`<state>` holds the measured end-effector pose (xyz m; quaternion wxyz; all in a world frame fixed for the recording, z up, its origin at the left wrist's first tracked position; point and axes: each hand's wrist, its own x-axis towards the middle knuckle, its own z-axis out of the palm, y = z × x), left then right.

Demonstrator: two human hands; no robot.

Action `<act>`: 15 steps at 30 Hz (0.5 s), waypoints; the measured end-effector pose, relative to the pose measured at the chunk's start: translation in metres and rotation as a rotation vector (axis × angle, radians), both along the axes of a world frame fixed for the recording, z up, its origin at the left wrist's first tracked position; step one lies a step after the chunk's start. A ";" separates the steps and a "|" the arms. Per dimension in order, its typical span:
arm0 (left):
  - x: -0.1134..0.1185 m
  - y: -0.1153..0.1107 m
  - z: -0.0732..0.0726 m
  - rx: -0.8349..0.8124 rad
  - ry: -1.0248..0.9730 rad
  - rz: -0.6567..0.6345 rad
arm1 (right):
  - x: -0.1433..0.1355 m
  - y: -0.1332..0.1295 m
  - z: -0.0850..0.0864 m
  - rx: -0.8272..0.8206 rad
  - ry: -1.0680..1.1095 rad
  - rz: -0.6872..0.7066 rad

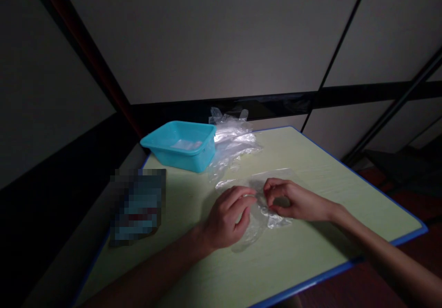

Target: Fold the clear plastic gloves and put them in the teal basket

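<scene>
A thin clear disposable plastic glove (253, 234) lies partly crumpled on the table under my two hands. My left hand (231, 216) has its fingers curled and the tips pinched at the plastic's upper left part. From the right side, my right hand (285, 200) pinches a crumpled portion with thumb and fingers, the thumb and index making a ring. Fingertips of both hands sit close together, a short gap apart. Behind them spreads a loose pile of clear plastic gloves (235, 137), with finger shapes sticking up at its back.
A turquoise plastic basin (203, 158) stands at the table's back left, touching the pile, with some pale plastic inside. A blurred flat package (141, 211) lies at the left edge. The pale green table (331, 183) has a blue rim, and cabinet panels rise behind it.
</scene>
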<state>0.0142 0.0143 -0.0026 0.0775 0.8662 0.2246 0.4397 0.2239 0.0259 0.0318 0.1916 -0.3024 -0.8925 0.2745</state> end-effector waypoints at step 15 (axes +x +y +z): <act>0.006 0.000 0.002 -0.061 0.531 -0.240 | 0.028 -0.036 0.000 0.034 -0.026 0.060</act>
